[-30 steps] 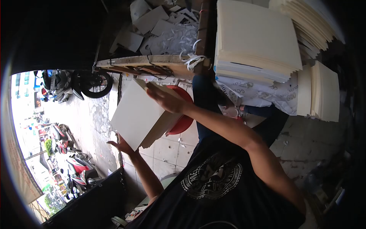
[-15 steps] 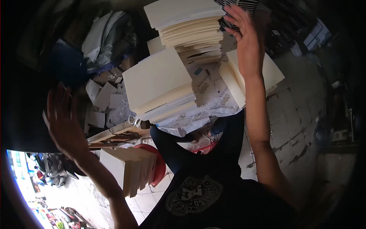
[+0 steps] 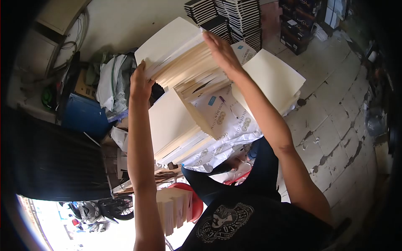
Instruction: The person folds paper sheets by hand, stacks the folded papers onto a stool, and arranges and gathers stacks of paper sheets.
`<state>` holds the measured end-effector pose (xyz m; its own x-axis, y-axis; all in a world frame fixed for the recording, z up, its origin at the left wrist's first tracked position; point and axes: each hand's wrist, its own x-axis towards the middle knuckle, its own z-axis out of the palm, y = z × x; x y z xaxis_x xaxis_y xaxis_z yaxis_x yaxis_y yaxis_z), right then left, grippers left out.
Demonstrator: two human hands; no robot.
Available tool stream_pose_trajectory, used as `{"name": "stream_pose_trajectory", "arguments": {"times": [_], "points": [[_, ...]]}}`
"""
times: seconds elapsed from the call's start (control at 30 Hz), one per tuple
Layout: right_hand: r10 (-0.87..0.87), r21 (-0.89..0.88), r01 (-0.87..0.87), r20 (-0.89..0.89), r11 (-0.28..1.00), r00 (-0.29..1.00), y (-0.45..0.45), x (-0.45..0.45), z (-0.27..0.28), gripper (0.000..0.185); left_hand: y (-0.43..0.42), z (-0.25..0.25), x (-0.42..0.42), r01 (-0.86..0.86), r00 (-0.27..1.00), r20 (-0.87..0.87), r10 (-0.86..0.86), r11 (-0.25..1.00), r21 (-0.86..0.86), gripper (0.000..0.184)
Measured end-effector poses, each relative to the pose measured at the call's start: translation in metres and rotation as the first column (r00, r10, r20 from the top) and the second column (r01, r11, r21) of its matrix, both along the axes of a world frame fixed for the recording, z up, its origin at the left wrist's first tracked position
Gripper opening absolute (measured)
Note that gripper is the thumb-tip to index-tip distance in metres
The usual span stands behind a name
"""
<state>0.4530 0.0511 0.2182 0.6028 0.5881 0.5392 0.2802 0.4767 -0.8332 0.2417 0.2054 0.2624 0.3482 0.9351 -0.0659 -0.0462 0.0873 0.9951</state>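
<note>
A tall stack of cream paper sheets or booklets (image 3: 169,48) stands at the back of the work surface. My left hand (image 3: 141,83) grips its left side, with the fingertips at the top edge. Against its right corner presses my right hand (image 3: 222,52), fingers lying along the side. Closer to me is a second cream stack (image 3: 169,121). A third stack (image 3: 272,79) sits on the right, partly behind my right forearm. White wrapping paper printed with "Golden Coin" (image 3: 215,111) lies beneath and between the stacks.
Black-and-white layered piles (image 3: 240,23) rise behind, with dark boxes (image 3: 297,25) farther right. A blue box (image 3: 83,115) and plastic bags (image 3: 113,85) are at left. Below, a red stool (image 3: 196,205) carries another paper stack (image 3: 173,209). Cracked tiles (image 3: 331,129) cover the floor at right.
Both hands were raised, apart and empty. They have come inward onto the two sides of the back stack. My view has tilted upward, showing more of the room behind.
</note>
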Motion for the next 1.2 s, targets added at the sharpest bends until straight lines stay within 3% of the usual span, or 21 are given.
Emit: {"name": "stream_pose_trajectory", "arguments": {"times": [0.13, 0.23, 0.27, 0.37, 0.4, 0.57, 0.6, 0.63, 0.7, 0.8, 0.87, 0.93, 0.97, 1.0, 1.03, 1.07, 1.1, 1.17, 1.2], "points": [[-0.072, -0.01, 0.072, 0.006, 0.997, 0.997, 0.012, -0.004, -0.012, 0.059, 0.016, 0.003, -0.006, 0.053, 0.998, -0.041, -0.055, 0.997, -0.049, 0.047], [-0.243, -0.244, 0.251, 0.06, 0.937, 0.968, 0.015, -0.031, -0.013, 0.07, 0.016, 0.008, -0.007, -0.001, 0.995, -0.096, -0.006, 0.998, -0.068, 0.048], [-0.124, -0.198, 0.13, 0.044, 0.971, 0.991, 0.016, -0.036, -0.017, 0.078, 0.014, 0.011, -0.006, -0.055, 0.994, -0.102, 0.046, 0.995, -0.085, 0.044], [0.015, -0.063, -0.021, -0.095, 0.998, 0.995, -0.011, -0.074, -0.013, 0.078, 0.035, 0.012, -0.029, 0.085, 0.991, -0.098, -0.092, 0.993, -0.078, 0.039], [0.027, -0.033, -0.031, -0.117, 0.999, 0.993, -0.018, -0.082, -0.014, 0.078, 0.031, 0.016, -0.035, 0.138, 0.987, -0.066, -0.146, 0.983, -0.117, 0.035], [0.099, 0.138, -0.056, -0.332, 0.989, 0.938, -0.039, -0.113, -0.01, 0.075, -0.016, 0.03, -0.065, 0.096, 0.98, -0.171, -0.106, 0.993, -0.066, 0.037], [0.213, 0.26, -0.073, -0.563, 0.963, 0.799, -0.028, -0.121, -0.014, 0.072, -0.024, 0.027, -0.074, 0.131, 0.979, -0.151, -0.138, 0.99, -0.057, 0.037], [0.409, 0.286, -0.326, -0.81, 0.901, 0.421, -0.028, -0.121, -0.003, 0.068, -0.036, 0.026, -0.087, 0.161, 0.979, -0.118, -0.165, 0.986, -0.041, 0.038], [0.315, 0.158, -0.36, -0.844, 0.92, 0.434, -0.017, -0.136, 0.0, 0.062, -0.062, 0.009, -0.1, 0.358, 0.928, 0.111, -0.356, 0.934, -0.003, 0.042], [0.316, 0.144, -0.332, -0.772, 0.932, 0.552, -0.04, -0.149, 0.023, 0.057, -0.125, 0.005, -0.115, 0.22, 0.964, 0.133, -0.23, 0.972, 0.082, 0.045], [0.415, 0.21, -0.359, -0.503, 0.909, 0.758, -0.045, -0.154, 0.02, 0.053, -0.137, -0.008, -0.148, 0.131, 0.962, 0.238, -0.138, 0.99, 0.046, 0.042], [0.372, 0.26, -0.332, -0.123, 0.907, 0.92, -0.052, -0.156, 0.023, 0.049, -0.136, -0.004, -0.187, -0.137, 0.978, 0.166, 0.127, 0.989, 0.05, 0.044], [0.442, 0.179, -0.426, -0.062, 0.887, 0.895, -0.063, -0.156, 0.03, 0.05, -0.139, -0.008, -0.202, -0.416, 0.908, 0.111, 0.404, 0.84, 0.347, 0.055], [0.511, 0.09, -0.508, -0.006, 0.857, 0.86, -0.081, -0.157, 0.045, 0.051, -0.143, 0.003, -0.211, -0.426, 0.857, 0.087, 0.507, 0.604, 0.673, 0.066], [0.579, -0.003, -0.579, 0.04, 0.815, 0.815, -0.094, -0.159, 0.054, 0.052, -0.164, 0.027, -0.211, -0.389, 0.75, 0.007, 0.661, 0.432, 0.814, 0.072], [0.613, -0.1, -0.605, 0.161, 0.79, 0.774, -0.099, -0.163, 0.057, 0.054, -0.191, 0.053, -0.206, -0.318, 0.8, -0.01, 0.6, 0.438, 0.841, 0.08], [0.596, -0.082, -0.596, 0.246, 0.798, 0.764, -0.106, -0.171, 0.064, 0.051, -0.212, 0.07, -0.206, -0.137, 0.845, -0.108, 0.524, 0.406, 0.903, 0.087], [0.698, -0.121, -0.706, 0.334, 0.698, 0.633, -0.116, -0.183, 0.071, 0.052, -0.243, 0.089, -0.203, 0.23, 0.715, -0.37, 0.593, 0.3, 0.926, 0.096], [0.716, -0.162, -0.718, 0.37, 0.677, 0.592, -0.126, -0.184, 0.078, 0.053, -0.248, 0.085, -0.207, 0.254, 0.704, -0.427, 0.567, 0.361, 0.898, 0.099]]}}
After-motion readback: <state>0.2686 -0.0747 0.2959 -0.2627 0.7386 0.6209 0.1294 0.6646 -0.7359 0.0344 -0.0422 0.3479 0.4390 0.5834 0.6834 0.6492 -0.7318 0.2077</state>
